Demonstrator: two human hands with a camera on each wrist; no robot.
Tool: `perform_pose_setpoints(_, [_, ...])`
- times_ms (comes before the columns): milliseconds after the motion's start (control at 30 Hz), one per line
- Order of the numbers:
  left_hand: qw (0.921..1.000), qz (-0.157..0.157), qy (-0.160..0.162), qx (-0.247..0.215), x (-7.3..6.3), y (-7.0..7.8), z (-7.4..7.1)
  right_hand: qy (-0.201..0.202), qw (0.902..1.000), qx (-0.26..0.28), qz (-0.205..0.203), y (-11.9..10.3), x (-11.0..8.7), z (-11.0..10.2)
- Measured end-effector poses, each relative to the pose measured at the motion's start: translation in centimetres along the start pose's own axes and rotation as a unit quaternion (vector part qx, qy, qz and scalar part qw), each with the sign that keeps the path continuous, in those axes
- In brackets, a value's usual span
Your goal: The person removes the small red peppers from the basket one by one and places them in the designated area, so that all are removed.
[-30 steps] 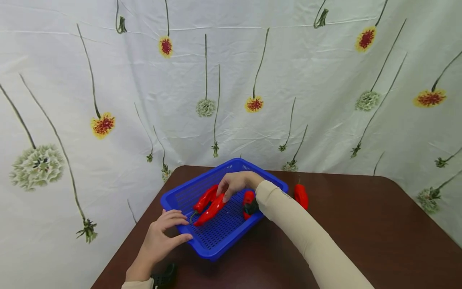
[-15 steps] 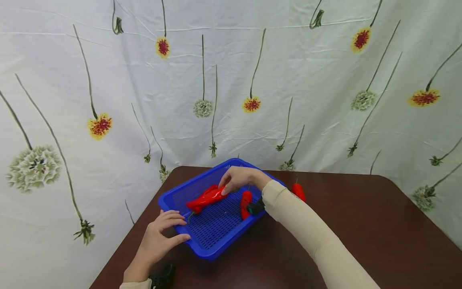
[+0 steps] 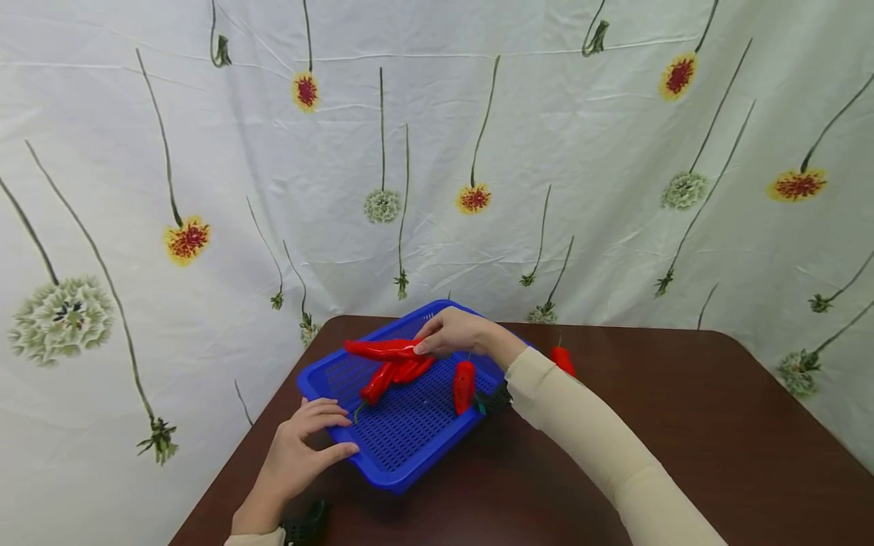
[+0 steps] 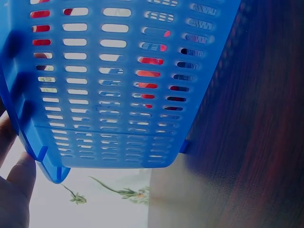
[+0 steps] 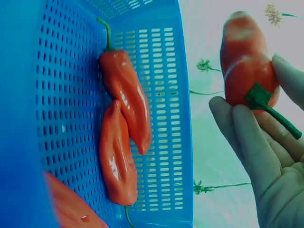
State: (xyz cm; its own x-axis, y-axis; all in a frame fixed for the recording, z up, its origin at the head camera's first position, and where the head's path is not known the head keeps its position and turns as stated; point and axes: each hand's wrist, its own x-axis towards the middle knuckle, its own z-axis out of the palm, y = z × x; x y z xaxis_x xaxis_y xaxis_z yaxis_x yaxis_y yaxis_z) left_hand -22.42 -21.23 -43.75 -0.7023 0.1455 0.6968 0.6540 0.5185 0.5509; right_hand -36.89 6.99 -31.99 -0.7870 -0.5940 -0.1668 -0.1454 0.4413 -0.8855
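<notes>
My right hand (image 3: 454, 332) pinches a long red pepper (image 3: 378, 349) near its stem end, raised above the blue plastic basket (image 3: 382, 478). In the right wrist view the held pepper (image 5: 247, 61) shows its green stem pointing toward the palm. Beneath it in the basket lie two red peppers, one with its stem toward the left rim (image 3: 376, 385) and one touching it (image 3: 412, 370). A third pepper (image 3: 464, 387) lies by the basket's right side. My left hand (image 3: 297, 451) holds the basket's left end, fingers over the rim, thumb against its outer edge.
Another red pepper (image 3: 563, 359) lies on the dark brown table (image 3: 683, 425) to the right of the basket, partly hidden by my right sleeve. Behind the table hangs a white cloth (image 3: 437, 152) printed with flowers.
My right hand has lifted the red pepper up off the other peppers, swinging its tip up and leftward until it lies nearly level. The left hand stays on the basket.
</notes>
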Motion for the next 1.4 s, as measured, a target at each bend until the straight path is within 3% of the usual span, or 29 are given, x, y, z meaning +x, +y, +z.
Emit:
perform_pose_setpoints(500, [0.9999, 0.011, 0.004, -0.008, 0.0, -0.1, 0.0, 0.061, 0.9882, 0.139, -0.016, 1.5, -2.8, 0.1])
perform_pose_setpoints(900, [0.9996, 0.024, 0.008, -0.014, 0.0, -0.2, 0.2, 0.156, 0.9717, 0.175, -0.030, 2.5, -4.4, 0.4])
perform_pose_setpoints(1100, [0.9996, 0.024, 0.009, -0.016, -0.1, -0.1, 0.2, 0.202, 0.9584, 0.196, -0.043, 3.3, -5.3, 0.3])
perform_pose_setpoints(1400, [0.9997, 0.016, 0.008, -0.013, 0.0, 0.1, 0.1, 0.277, 0.9281, 0.245, -0.045, 4.5, -5.9, 0.1])
